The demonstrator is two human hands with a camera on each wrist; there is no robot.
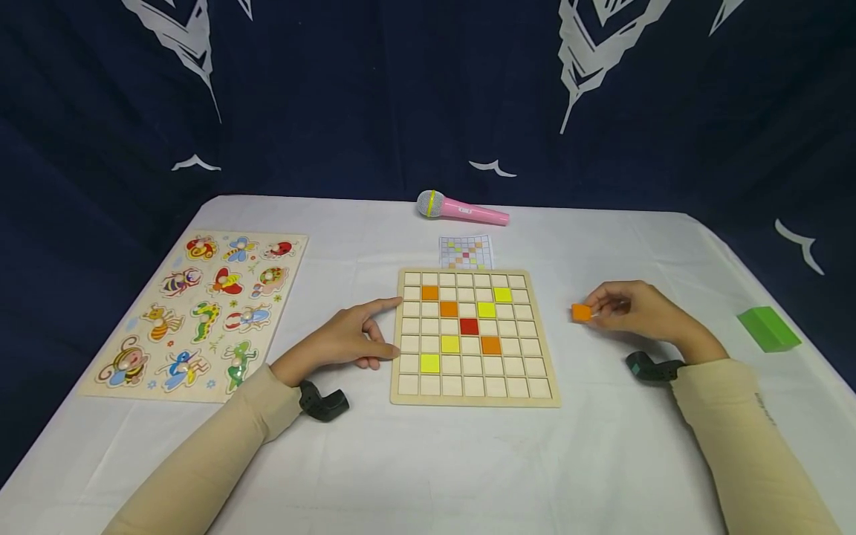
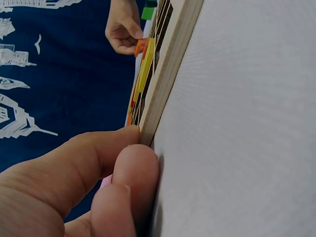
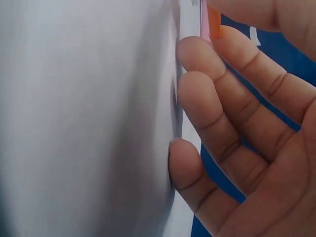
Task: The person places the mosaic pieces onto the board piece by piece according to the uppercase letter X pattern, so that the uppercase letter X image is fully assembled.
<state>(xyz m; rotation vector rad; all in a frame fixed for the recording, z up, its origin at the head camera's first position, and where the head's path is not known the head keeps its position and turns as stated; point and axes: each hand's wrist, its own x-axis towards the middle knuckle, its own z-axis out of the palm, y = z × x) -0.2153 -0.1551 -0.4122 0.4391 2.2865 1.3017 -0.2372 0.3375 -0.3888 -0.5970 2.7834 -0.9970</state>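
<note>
A wooden grid board (image 1: 475,399) lies flat, with orange, yellow and one red square tile (image 1: 469,327) in its cells in crossing diagonals. My left hand (image 1: 344,334) touches the board's left edge with index finger and thumb extended; the other fingers are bent under. In the left wrist view, fingertips meet the board's side edge (image 2: 168,74). To the right of the board, my right hand (image 1: 631,306) pinches an orange square tile (image 1: 580,313) just above the tablecloth. Only a sliver of that tile (image 3: 214,22) shows in the right wrist view.
A small printed pattern card (image 1: 466,251) lies behind the board, and a pink toy microphone (image 1: 468,212) behind that. An insect peg puzzle (image 1: 221,312) occupies the left side. At the far right sits a green block (image 1: 769,329), near the table edge.
</note>
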